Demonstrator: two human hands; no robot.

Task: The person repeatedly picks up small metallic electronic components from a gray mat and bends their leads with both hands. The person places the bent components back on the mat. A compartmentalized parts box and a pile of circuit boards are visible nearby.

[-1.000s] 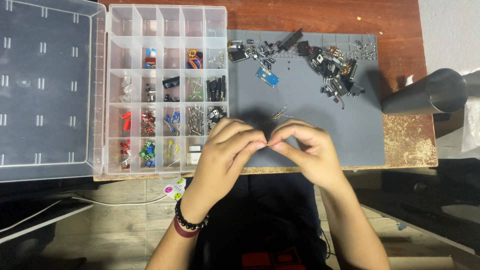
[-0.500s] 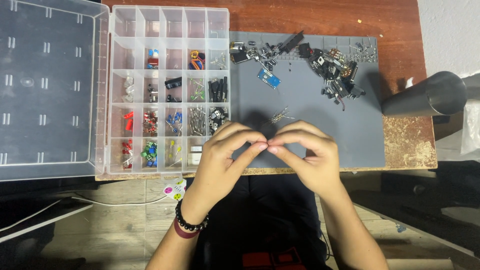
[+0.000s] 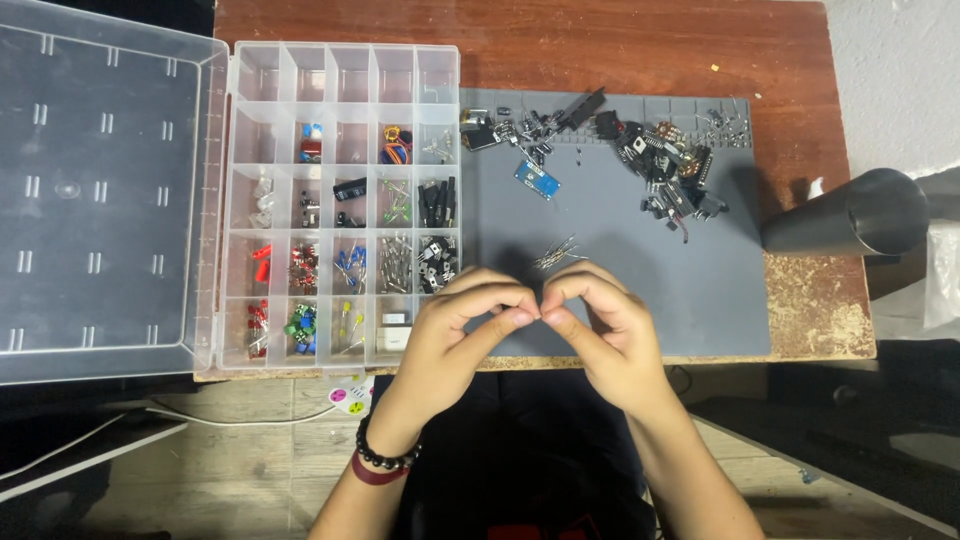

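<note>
My left hand (image 3: 455, 335) and my right hand (image 3: 605, 330) meet fingertip to fingertip over the near edge of a grey work mat (image 3: 620, 280). The thumbs and forefingers pinch together around something too small to make out. Just beyond the fingers a small bunch of thin wire-legged parts (image 3: 558, 254) lies on the mat. A clear plastic compartment box (image 3: 340, 200) holding small electronic parts stands open beside my left hand.
The box's clear lid (image 3: 100, 190) lies flat at the far left. A pile of dark electronic components (image 3: 665, 165) and a small blue board (image 3: 537, 179) sit at the mat's far side. A dark cylinder (image 3: 850, 215) lies at the right. A white power strip (image 3: 350, 395) shows below the table edge.
Both hands have stayed pinched together at the mat's near edge, with only slight finger shifts.
</note>
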